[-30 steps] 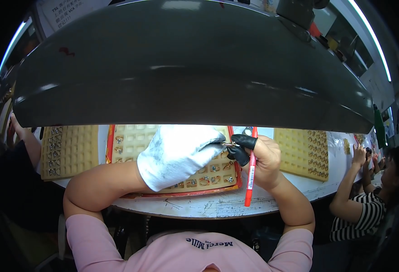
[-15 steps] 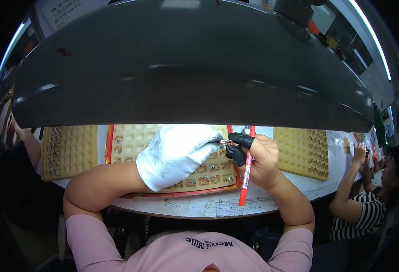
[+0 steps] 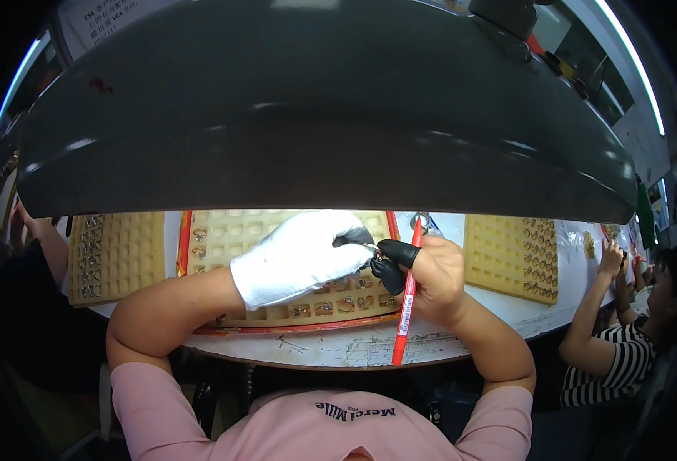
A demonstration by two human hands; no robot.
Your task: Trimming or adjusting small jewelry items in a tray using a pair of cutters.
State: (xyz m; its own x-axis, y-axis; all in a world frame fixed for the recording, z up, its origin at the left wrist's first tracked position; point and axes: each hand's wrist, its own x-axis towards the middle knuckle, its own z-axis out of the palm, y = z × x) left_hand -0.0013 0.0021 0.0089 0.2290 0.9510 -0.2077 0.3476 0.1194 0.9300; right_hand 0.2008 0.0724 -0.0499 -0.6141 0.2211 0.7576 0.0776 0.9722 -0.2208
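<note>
Head view: left hand (image 3: 300,257) and right hand (image 3: 434,276) both have fingers pinched on a shiny piece (image 3: 374,247) over the tray (image 3: 231,240), red pen (image 3: 405,311) in the right too; piece isn't slotted, rings (image 3: 345,304) only partly fill it.

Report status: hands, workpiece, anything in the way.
Left hand pinches small metal piece. Right hand holds pen, black-covered fingers at the piece. Fingers partly hide it. Hood blocks far edge of tray.
</note>
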